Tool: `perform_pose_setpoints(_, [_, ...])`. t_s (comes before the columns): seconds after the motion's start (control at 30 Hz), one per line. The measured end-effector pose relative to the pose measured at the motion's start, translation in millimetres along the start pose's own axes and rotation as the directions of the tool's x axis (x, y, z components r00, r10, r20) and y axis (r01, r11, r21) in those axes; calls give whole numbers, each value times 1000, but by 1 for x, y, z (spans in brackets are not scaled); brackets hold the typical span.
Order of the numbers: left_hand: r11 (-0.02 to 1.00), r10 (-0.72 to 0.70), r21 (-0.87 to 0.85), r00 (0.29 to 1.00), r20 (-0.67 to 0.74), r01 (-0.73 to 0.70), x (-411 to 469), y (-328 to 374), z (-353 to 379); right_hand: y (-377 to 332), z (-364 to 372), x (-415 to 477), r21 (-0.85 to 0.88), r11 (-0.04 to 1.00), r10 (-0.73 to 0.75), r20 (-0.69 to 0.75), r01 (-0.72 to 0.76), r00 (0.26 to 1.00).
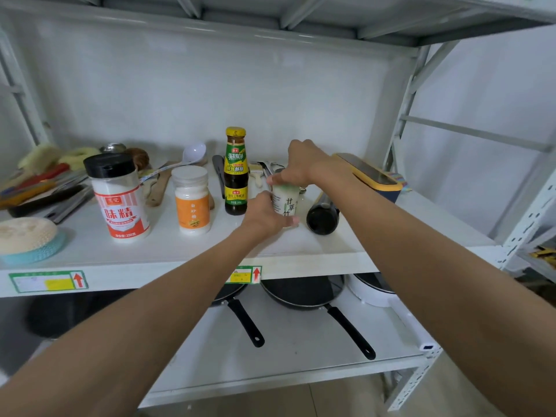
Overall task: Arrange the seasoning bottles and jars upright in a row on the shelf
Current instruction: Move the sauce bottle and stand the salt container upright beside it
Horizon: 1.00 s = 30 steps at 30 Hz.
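Observation:
Three containers stand upright in a row on the white shelf (180, 251): a black-capped jar with a red label (118, 197), a white jar with an orange label (191, 200) and a dark sauce bottle with a yellow cap (236, 173). To their right stands a white jar with a green-striped label (286, 203). My left hand (264, 215) grips its lower side and my right hand (304, 164) covers its top. A dark bottle (322, 215) lies on its side just right of that jar.
Spoons, spatulas and brushes lie at the back of the shelf. A sponge on a blue dish (28, 239) sits at the front left, a yellow-rimmed box (370, 173) at the back right. Frying pans (304, 293) rest on the lower shelf.

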State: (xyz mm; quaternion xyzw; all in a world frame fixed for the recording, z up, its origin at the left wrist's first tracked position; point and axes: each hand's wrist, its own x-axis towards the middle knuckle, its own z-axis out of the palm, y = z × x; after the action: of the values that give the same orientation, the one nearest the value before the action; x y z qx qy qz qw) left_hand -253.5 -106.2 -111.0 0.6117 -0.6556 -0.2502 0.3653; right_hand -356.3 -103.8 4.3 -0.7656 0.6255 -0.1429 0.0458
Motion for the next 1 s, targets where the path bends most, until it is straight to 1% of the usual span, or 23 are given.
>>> perform_pose_setpoints(0.07, [1000,-16,-10,999,-42,16,0,0,2,-3,-5,1,-33,999,4,49,-3,999])
perform_pose_setpoints(0.13, [1000,-6,-18,999,-48,5,0,1,2,-4,-11,2,-80,997,11,96,-3,995])
perform_pose_setpoints(0.17, [1000,2,-15,999,-42,-3,0,1,1,-3,-12,2,-89,996,-11,97,20,995])
perform_pose_setpoints(0.23, [1000,11,-19,1000,-16,-12,1,-1,-1,1,-8,3,-64,994,-81,54,85,995])
perform_pose_setpoints(0.33, [999,22,-44,1000,11,-22,1,-4,-4,5,-2,1,1,996,-93,-17,93,995])
perform_pose_setpoints(0.47, [994,14,-104,999,-35,-18,-3,-5,0,3,-1,6,-7,997,-80,-26,80,996])
perform_pose_setpoints(0.57, [995,9,-100,999,-41,-13,-2,-5,2,2,2,10,-14,996,-92,-26,92,995])
perform_pose_setpoints(0.7, [995,-5,-98,998,-57,-1,-6,-5,4,8,6,7,64,995,-73,-51,77,996])
perform_pose_setpoints(0.77, [997,-7,-78,999,-48,3,-6,-4,4,15,4,3,175,982,-66,-21,69,998])
perform_pose_setpoints(0.8, [999,-10,-46,1000,-26,9,-6,-2,1,19,2,0,294,955,-45,-1,43,999])
perform_pose_setpoints(0.83, [1000,-17,-4,1000,0,17,-4,0,-3,24,1,-3,433,901,-17,4,14,1000])
perform_pose_setpoints(0.87, [999,-37,34,999,24,37,-3,2,-7,30,0,-5,545,838,42,-34,-17,999])
perform_pose_setpoints(0.9, [997,-55,58,998,32,54,-4,6,-11,39,-1,-4,605,795,123,-93,-42,988])
perform_pose_setpoints(0.93, [996,-64,62,998,17,63,-9,10,-14,47,-2,-5,609,790,207,-149,-75,967])
perform_pose_setpoints(0.97, [997,-48,55,998,-28,50,-16,14,-15,57,-3,-4,587,801,271,-182,-117,945])
perform_pose_setpoints(1.0, [999,7,42,995,-99,-3,-25,18,-14,64,-4,-6,544,818,333,-182,-188,925])
